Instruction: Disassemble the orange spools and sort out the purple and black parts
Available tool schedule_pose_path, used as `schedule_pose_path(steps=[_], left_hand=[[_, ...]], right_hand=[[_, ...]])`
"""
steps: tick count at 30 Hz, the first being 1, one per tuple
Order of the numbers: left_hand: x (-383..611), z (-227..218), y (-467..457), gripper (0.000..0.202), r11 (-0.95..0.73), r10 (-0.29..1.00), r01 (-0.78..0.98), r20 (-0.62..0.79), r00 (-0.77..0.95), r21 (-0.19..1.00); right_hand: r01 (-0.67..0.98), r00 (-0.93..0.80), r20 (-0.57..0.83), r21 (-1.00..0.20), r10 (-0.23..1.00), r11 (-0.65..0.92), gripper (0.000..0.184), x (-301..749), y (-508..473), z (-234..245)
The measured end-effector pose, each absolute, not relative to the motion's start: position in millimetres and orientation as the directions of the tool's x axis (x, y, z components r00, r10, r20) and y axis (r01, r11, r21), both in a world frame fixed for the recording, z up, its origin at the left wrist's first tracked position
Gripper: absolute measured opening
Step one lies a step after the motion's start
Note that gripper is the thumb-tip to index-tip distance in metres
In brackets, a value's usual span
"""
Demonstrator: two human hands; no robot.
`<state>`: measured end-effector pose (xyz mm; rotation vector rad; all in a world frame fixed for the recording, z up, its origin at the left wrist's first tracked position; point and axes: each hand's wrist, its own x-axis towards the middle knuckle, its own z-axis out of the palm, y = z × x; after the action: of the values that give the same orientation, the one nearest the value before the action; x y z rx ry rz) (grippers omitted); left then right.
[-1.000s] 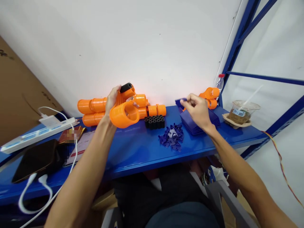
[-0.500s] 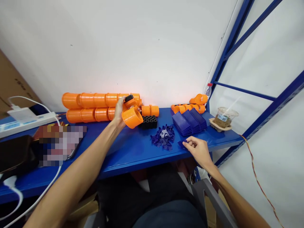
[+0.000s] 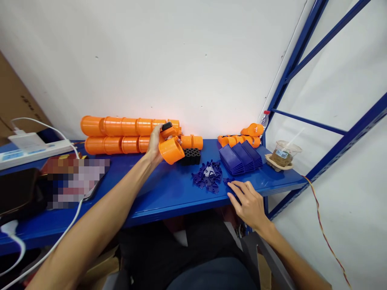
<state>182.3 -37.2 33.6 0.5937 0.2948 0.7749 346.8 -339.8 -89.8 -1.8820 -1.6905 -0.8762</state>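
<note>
My left hand (image 3: 155, 145) is closed around an orange plastic part (image 3: 171, 150) with a round open cup end and a black piece on top. It is held up over the table, in front of rows of orange cylinders (image 3: 113, 145). With fingers apart, my right hand (image 3: 248, 200) is over the table's front edge. Just beyond its fingertips lies a small dark blue plastic piece (image 3: 227, 181); whether they touch it I cannot tell. To the left is a heap of similar blue pieces (image 3: 208, 181), one catching bright light.
Stacked blue flat panels (image 3: 240, 158), a black block with round holes (image 3: 191, 156) and more orange parts (image 3: 242, 141) stand on the blue table (image 3: 169, 193). A drink cup (image 3: 283, 154) is at the right end. A white power strip (image 3: 36, 154) and cables occupy the left.
My right hand has opened from a pinch, and the small blue piece now lies by its fingertips, slightly further left. My left hand still holds the orange part with little movement.
</note>
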Motion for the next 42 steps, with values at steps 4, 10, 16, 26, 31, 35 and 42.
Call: schedule_pose_path(steps=[4,10,16,26,31,35,42], left_hand=[[185.7,31.4,-35.2,0.03,0.534,0.748,-0.566,-0.038,0.663,0.629],[187.7,27.7,-30.8,0.026,0.563,0.741,-0.579,-0.05,0.67,0.59],[187.7,30.6,-36.3,0.032,0.547,0.742,-0.58,-0.028,0.67,0.604],[186.6,30.2,-39.4,0.032,0.485,0.71,-0.509,0.019,0.703,0.712],[187.1,25.7,-38.7,0.034,0.45,0.708,-0.462,0.011,0.707,0.764],[188.9,22.3,-38.8,0.035,0.398,0.732,-0.447,0.016,0.681,0.801],[197.6,9.3,-31.8,0.03,0.279,0.774,-0.484,0.105,0.625,0.83]], right_hand=[[0.97,0.088,0.658,0.115,0.748,-0.216,0.038,343.3,-330.8,-88.0],[0.968,0.118,0.639,0.097,0.76,-0.231,0.045,337.2,-321.1,-89.9],[0.976,0.111,0.631,0.075,0.768,-0.204,0.052,332.0,-321.0,-89.1],[0.987,0.066,0.804,-0.139,0.592,0.079,0.028,338.5,-282.2,-32.9],[0.938,0.033,0.764,-0.246,0.645,0.243,0.013,349.8,-170.9,5.0],[0.868,0.061,0.765,-0.358,0.641,0.344,0.006,344.2,-101.0,20.4],[0.756,0.227,0.757,-0.533,0.612,0.379,0.012,325.6,-80.8,28.2]])
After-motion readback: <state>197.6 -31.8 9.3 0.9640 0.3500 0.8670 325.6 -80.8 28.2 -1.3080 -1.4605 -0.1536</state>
